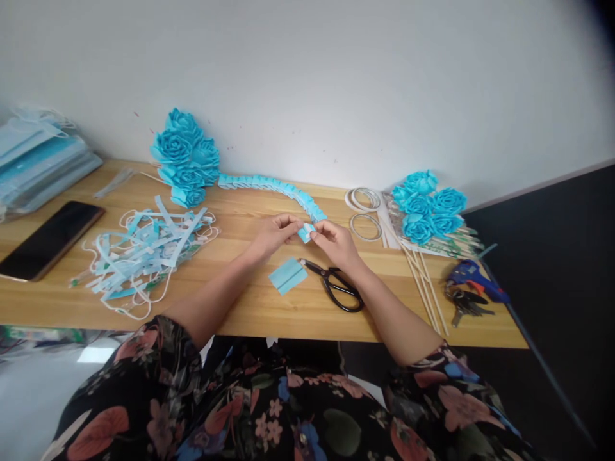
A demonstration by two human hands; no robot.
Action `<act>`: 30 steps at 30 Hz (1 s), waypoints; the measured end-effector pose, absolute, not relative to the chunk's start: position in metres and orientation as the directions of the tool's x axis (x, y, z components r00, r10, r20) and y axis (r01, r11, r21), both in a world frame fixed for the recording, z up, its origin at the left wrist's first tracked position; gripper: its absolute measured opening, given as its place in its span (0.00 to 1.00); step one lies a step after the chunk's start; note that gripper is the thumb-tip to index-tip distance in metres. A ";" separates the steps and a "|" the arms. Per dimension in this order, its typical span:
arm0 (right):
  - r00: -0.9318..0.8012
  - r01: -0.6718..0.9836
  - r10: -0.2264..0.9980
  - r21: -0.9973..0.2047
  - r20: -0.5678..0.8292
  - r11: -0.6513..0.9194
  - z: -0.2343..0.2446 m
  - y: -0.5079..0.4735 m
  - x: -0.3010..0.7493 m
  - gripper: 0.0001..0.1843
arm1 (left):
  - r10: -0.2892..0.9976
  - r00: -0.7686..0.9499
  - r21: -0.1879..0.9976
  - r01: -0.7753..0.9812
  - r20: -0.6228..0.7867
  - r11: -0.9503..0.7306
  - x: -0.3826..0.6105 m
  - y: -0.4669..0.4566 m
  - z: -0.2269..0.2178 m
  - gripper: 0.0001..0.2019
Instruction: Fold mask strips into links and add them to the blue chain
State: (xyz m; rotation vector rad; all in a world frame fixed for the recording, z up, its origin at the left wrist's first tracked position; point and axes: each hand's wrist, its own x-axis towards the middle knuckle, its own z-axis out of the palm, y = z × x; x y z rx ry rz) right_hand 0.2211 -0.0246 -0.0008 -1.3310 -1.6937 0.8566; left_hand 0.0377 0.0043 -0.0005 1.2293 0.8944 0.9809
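Between both hands is a small folded piece of blue mask fabric (306, 233) with a white inner side. My left hand (277, 234) pinches its left edge, and my right hand (335, 242) grips the right edge between thumb and fingers. Just below them a flat blue fabric square (288, 276) with a crease lies on the table. Black-handled scissors (331, 282) rest beside it, under my right wrist. Behind the hands, a curved row of folded blue pieces (273, 184) stretches from the left flowers to near my right hand.
Blue fabric roses (185, 150) stand at the back left, more roses (427, 208) at the right. Cut mask strips and ear loops (148, 250), a phone (50, 240) and stacked masks (43, 160) lie left. Rings (365, 226), sticks (425, 288), a glue gun (473, 278) and keys (466, 302) lie right.
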 end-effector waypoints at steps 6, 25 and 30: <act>-0.018 0.423 0.938 -0.847 0.347 0.321 0.008 -0.029 0.220 0.11 | 0.969 0.246 0.996 -0.090 -0.001 0.024 0.037 0.005 0.001 0.15; -0.167 0.643 0.919 -0.667 0.357 0.376 0.012 -0.034 0.217 0.12 | 0.912 0.270 0.944 0.036 0.307 -0.329 0.045 -0.006 0.006 0.08; -0.162 0.636 0.926 -0.682 0.340 0.361 0.013 -0.034 0.217 0.13 | 0.892 0.284 0.917 0.086 0.352 -0.389 0.044 -0.007 0.008 0.08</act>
